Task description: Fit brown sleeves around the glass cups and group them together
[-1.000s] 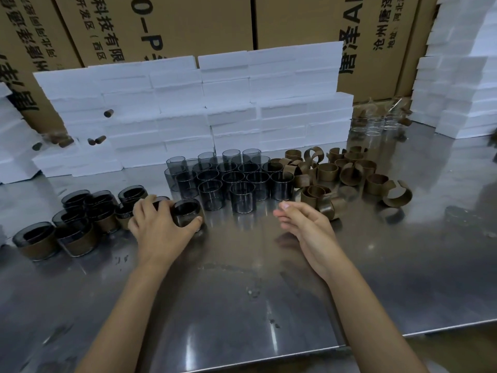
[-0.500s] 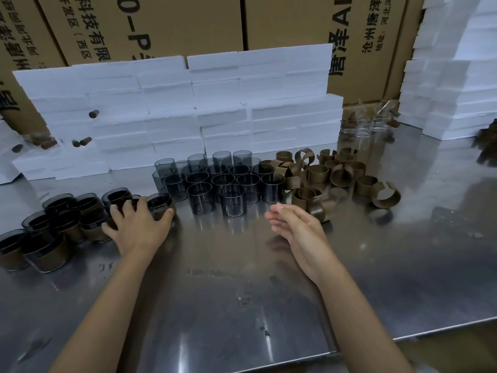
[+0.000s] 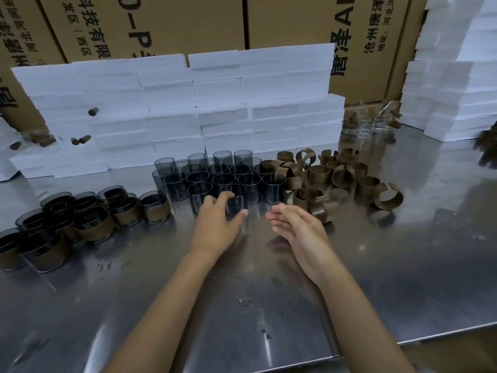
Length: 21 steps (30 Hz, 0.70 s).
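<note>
Several dark smoked glass cups (image 3: pixel 223 179) without sleeves stand in a cluster at the middle of the steel table (image 3: pixel 269 305). My left hand (image 3: pixel 215 227) curls its fingers and thumb round the front glass cup (image 3: pixel 236 201) of that cluster. My right hand (image 3: pixel 298 230) hovers just right of it, fingers straight, holding nothing. A pile of loose brown sleeves (image 3: pixel 330 173) lies to the right of the cups. On the left stands the group of sleeved cups (image 3: pixel 53 227); its nearest member, a sleeved cup (image 3: pixel 155 208), is apart from my left hand.
A wall of white foam blocks (image 3: pixel 188 111) runs behind the cups, with cardboard boxes (image 3: pixel 161 22) behind it. Clear glass cups (image 3: pixel 363 127) stand at the back right beside another foam stack (image 3: pixel 451 90). The table's front edge (image 3: pixel 443 332) runs close to me.
My left hand let go of the sleeved cup beside the left group and moved right onto the front bare glass cup. My right hand stayed open in about the same place.
</note>
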Available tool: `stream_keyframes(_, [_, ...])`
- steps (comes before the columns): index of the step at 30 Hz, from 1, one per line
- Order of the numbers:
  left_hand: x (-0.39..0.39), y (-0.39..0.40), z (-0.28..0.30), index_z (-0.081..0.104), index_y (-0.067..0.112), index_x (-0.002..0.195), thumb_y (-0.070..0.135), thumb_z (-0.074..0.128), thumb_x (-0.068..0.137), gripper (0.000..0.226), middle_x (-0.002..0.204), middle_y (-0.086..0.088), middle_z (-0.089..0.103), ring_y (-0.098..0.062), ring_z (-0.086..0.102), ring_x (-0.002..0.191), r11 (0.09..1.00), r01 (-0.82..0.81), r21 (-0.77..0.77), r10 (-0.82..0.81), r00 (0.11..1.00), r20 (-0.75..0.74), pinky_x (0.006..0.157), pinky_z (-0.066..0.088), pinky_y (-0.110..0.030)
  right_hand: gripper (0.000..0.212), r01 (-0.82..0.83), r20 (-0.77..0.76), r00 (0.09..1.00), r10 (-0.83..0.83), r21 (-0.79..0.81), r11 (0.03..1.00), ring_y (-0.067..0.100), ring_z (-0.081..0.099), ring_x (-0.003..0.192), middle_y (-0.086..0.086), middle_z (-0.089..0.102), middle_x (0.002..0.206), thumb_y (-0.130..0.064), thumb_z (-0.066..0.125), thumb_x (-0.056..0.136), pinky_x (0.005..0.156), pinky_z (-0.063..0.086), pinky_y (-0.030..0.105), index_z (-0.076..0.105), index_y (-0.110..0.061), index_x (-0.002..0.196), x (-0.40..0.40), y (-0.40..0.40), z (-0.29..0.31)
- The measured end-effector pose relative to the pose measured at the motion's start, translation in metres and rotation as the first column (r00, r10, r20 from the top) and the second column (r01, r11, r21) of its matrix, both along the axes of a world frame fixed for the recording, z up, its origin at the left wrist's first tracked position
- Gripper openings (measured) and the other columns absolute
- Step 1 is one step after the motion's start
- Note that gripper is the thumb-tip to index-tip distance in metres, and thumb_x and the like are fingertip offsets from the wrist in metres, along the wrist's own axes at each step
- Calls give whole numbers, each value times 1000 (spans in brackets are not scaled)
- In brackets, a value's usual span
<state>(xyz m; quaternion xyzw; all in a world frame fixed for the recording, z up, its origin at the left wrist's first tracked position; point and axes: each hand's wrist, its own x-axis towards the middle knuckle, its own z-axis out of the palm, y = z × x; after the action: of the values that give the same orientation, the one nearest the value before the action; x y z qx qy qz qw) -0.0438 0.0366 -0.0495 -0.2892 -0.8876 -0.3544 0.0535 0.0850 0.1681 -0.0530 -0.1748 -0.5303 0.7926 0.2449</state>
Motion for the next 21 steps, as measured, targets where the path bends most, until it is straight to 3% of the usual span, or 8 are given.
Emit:
stream_keyframes(3, [4,12,-5,52,21,124,43,67,96,39,114,-1,43,-28,53,112,996,-83,44,82,996,28,88,41,-34,26,1,-4,1000,-1,-13,1000,14,69,98,14,75,107,-20,58,103,95,54,28,70,0,114,-1,1,-1])
stream_keyframes(6, [11,21,-2,50,22,100,38,67,97,24,111,-1,55,-26,56,104,983,-111,146,109,994,19,81,38,-34,25,1,-1,1000,-1,-24,1000,14,69,100,12,75,108,-22,59,103,90,55,26,71,-3,113,-3,3,-1])
stream_keyframes(10, [20,29,13,54,26,101,39,77,89,29,100,4,68,-17,64,93,930,-16,366,-39,989,143,75,47,-30,21,46,14,999,-46,-59,997,21,67,114,12,70,118,-27,64,100,89,56,27,70,-13,115,-6,3,-1])
stream_keyframes(11, [23,30,18,54,28,106,40,82,85,37,100,4,71,-14,68,91,898,3,440,-119,964,238,77,50,-28,26,56,14,998,-55,-65,996,25,66,118,13,69,122,-32,65,98,92,56,30,69,-16,117,-7,3,-2])
stream_keyframes(13, [29,31,24,53,28,113,43,88,75,54,97,1,77,-9,73,84,834,15,551,-291,861,416,77,53,-26,56,42,-5,999,-42,-80,996,30,66,120,14,67,130,-49,69,87,99,54,35,61,-16,131,-6,3,-1])
stream_keyframes(16, [36,30,18,60,13,110,40,90,73,54,92,-1,79,-15,73,83,713,2,701,-537,645,544,77,57,-28,95,-21,-48,999,17,-87,996,21,69,118,11,69,132,-62,73,72,103,52,37,45,-13,149,-5,6,0])
stream_keyframes(19, [38,29,13,69,9,110,39,84,80,45,98,-5,76,-15,70,89,662,8,749,-633,541,554,83,56,-28,88,-90,-55,995,87,-46,995,19,69,113,14,69,131,-62,72,76,96,52,34,53,-11,145,-3,6,1])
stream_keyframes(21, [38,28,13,72,5,115,40,79,82,49,105,-9,75,-18,69,96,655,22,756,-654,517,552,90,55,-31,71,-143,-63,988,142,-4,990,23,66,120,13,70,130,-62,68,86,104,49,38,63,-12,136,-2,6,-1])
